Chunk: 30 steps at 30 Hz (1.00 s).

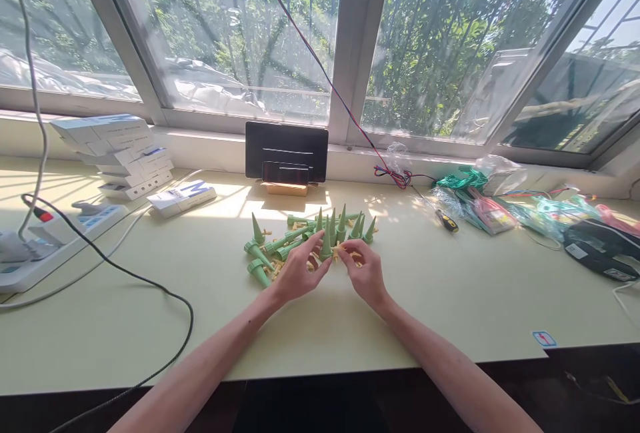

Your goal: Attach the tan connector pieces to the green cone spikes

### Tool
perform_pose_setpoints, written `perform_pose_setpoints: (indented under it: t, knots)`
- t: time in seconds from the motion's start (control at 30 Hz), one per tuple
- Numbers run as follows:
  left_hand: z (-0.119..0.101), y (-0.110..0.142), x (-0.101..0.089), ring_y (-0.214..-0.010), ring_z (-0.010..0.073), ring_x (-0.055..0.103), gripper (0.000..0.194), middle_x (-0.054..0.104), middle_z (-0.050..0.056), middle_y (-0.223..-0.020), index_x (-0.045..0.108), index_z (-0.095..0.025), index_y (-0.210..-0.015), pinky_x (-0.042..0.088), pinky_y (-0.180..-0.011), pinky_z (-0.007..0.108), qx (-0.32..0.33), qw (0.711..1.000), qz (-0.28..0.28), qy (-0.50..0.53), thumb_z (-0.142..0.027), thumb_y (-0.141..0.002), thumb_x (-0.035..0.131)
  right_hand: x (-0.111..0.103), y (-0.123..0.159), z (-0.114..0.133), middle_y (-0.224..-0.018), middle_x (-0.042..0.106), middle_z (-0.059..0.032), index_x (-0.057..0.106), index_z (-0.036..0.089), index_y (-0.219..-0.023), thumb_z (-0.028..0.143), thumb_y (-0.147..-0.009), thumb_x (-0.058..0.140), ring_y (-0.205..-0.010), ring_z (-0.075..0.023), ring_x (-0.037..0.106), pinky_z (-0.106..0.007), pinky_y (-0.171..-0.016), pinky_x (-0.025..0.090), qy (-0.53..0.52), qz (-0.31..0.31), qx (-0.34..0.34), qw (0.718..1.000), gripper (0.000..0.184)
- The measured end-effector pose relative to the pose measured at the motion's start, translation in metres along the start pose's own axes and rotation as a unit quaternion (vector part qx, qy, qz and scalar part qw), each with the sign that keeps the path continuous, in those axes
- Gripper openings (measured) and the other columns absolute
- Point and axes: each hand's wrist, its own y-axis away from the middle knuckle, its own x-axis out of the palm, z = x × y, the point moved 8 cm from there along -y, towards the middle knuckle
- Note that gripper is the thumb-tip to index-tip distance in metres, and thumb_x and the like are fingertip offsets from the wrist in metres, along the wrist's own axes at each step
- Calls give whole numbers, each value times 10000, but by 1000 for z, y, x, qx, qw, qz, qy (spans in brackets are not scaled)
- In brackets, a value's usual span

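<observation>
My left hand point(301, 269) is closed around a green plant watering spike point(327, 245), whose pointed tip faces up. Between the thumb and fingers of my right hand point(366, 270) is a small yellow valve point(336, 251), right at the side of that spike near its base. Whether the valve is seated in the spike is too small to tell. Behind and left of my hands lies a pile of similar green spikes point(257, 272), some standing on their wide ends, others on their sides. Small yellow valves point(276, 266) are scattered among them.
A tablet point(287, 146) and a phone point(285, 172) lean on a wooden stand point(286, 188) behind the pile. At left are stacked white boxes point(125, 153), a power strip point(65, 246) and cables. A screwdriver point(447, 221), plastic bags point(493, 210) and a black case point(603, 250) lie at right.
</observation>
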Motion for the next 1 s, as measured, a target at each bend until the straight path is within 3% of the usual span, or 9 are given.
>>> perform_pose_setpoints:
  t: [0.2, 0.57, 0.77, 1.0]
  knots:
    - [-2, 0, 0, -829, 186, 687, 551, 691, 79, -934, 464, -175, -1402, 616, -593, 241, 13, 1000, 1, -3, -263, -885, 631, 0, 0, -5, -914, 736, -68, 722, 204, -1058, 366, -908, 636, -813, -205, 685, -284, -600, 553, -2, 3, 11, 1000, 237]
    - [1, 1, 2, -855, 185, 673, 553, 686, 92, -998, 461, -198, -1421, 621, -616, 253, 12, 1000, 12, -10, -261, -898, 628, 3, -2, -11, -748, 711, -49, 736, 178, -948, 418, -909, 623, -621, -173, 640, -267, -488, 492, -12, 20, 24, 999, 268]
    - [2, 1, 2, -878, 193, 690, 531, 697, 113, -1072, 487, -211, -1409, 625, -624, 257, 11, 1000, 16, -2, -235, -897, 627, 5, -2, -8, -707, 667, -29, 712, 185, -890, 410, -936, 584, -632, -158, 606, -253, -515, 469, -13, 42, 18, 999, 263]
    - [6, 1, 4, -747, 155, 704, 511, 693, 113, -1132, 501, -231, -1398, 623, -598, 256, -6, 999, 33, 9, -236, -901, 620, 6, -2, -5, -646, 595, -8, 655, 182, -809, 430, -947, 550, -591, -145, 545, -258, -550, 460, -3, 55, 11, 998, 302]
